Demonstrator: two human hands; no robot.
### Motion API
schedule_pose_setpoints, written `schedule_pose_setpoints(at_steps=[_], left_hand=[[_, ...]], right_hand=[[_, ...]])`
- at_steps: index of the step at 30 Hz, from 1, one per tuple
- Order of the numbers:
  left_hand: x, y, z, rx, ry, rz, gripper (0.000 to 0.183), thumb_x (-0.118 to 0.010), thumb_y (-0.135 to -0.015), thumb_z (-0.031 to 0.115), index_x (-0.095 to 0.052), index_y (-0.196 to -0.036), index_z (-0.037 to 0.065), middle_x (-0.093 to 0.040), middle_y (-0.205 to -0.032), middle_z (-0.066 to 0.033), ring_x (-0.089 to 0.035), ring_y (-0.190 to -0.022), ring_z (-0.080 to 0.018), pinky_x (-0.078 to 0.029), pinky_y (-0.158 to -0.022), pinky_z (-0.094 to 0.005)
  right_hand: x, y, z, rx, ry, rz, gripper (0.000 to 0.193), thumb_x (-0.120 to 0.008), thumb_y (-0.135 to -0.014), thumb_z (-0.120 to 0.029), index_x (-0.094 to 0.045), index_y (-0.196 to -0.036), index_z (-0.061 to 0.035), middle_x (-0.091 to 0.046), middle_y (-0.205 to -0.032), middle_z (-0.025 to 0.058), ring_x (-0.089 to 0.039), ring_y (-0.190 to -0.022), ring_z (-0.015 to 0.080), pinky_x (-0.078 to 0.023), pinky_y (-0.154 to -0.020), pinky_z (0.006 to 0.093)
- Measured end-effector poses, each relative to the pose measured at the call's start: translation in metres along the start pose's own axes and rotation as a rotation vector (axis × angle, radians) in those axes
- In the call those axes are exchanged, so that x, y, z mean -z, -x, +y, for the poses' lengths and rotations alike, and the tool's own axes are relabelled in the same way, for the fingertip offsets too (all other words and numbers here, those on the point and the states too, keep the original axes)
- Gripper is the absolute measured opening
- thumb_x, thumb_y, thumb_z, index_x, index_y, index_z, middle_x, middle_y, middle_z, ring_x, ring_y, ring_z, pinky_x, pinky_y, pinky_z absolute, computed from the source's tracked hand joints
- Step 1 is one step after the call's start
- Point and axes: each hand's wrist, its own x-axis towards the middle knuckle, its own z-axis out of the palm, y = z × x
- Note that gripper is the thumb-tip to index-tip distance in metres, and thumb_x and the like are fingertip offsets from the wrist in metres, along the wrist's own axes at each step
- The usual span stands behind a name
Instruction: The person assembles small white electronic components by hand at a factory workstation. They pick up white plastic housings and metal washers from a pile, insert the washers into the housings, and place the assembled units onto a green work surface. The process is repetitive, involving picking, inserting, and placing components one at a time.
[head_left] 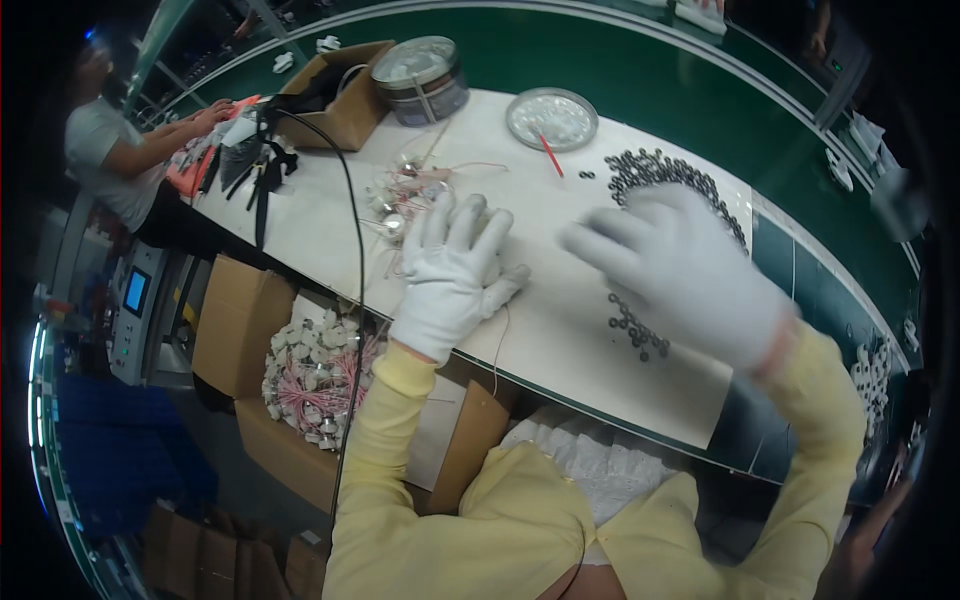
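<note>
My left hand [443,285], in a white glove, lies palm down near the table's front edge with its fingers spread. Just beyond its fingertips is a loose pile of small silver-and-white parts with pink wires [393,222]. A thin pink wire [499,350] hangs over the edge beside the thumb. My right hand [680,270], also white-gloved, is smeared by motion over the right half of the table. Around it lie many small dark ring-shaped parts [640,335], with more of the dark rings [665,168] behind it. Whatever its fingers hold, if anything, cannot be made out.
A round shallow dish [552,118] with a red stick [551,156] and a round tin [420,80] stand at the back. An open carton [340,100] is beside them. Below left, another carton [240,330] holds wired parts. A black cable [358,250] crosses the view. A person [115,150] works far left.
</note>
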Motion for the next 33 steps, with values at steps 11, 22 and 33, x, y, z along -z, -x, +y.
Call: schedule_pose_setpoints(at_steps=[11,22,33], left_hand=[[0.007,0.025,-0.023,0.120,0.051,-0.102,0.070,-0.071,-0.086,0.056,-0.058,-0.145,0.021,-0.049,-0.150,-0.0163,-0.039,-0.140,-0.0500,-0.026,-0.118,-0.0637],[-0.003,0.013,-0.032,0.110,0.091,-0.011,0.054,-0.068,-0.090,0.048,-0.065,-0.137,0.021,-0.053,-0.147,-0.0168,-0.041,-0.140,-0.0439,-0.026,-0.118,-0.0618],[0.020,0.013,0.003,0.120,-0.051,0.375,0.024,-0.080,-0.081,0.019,-0.076,-0.104,0.016,-0.067,-0.107,-0.0050,-0.057,-0.116,-0.0309,-0.042,-0.104,-0.0477]], right_hand=[[-0.143,-0.097,0.026,0.140,-0.383,-0.080,0.077,-0.074,-0.077,-0.013,-0.048,-0.149,-0.0120,-0.071,-0.099,0.0130,-0.071,-0.084,0.0357,-0.056,-0.074,0.0467],[-0.098,-0.082,0.038,0.043,-0.407,-0.318,0.074,-0.069,-0.080,-0.012,-0.050,-0.152,-0.0102,-0.076,-0.098,0.0117,-0.073,-0.082,0.0331,-0.058,-0.075,0.0399],[-0.005,-0.109,0.029,-0.471,-1.309,0.437,0.056,-0.071,-0.100,-0.026,-0.056,-0.145,0.0031,-0.077,-0.103,0.0087,-0.068,-0.070,0.0083,-0.056,-0.060,0.0212]])
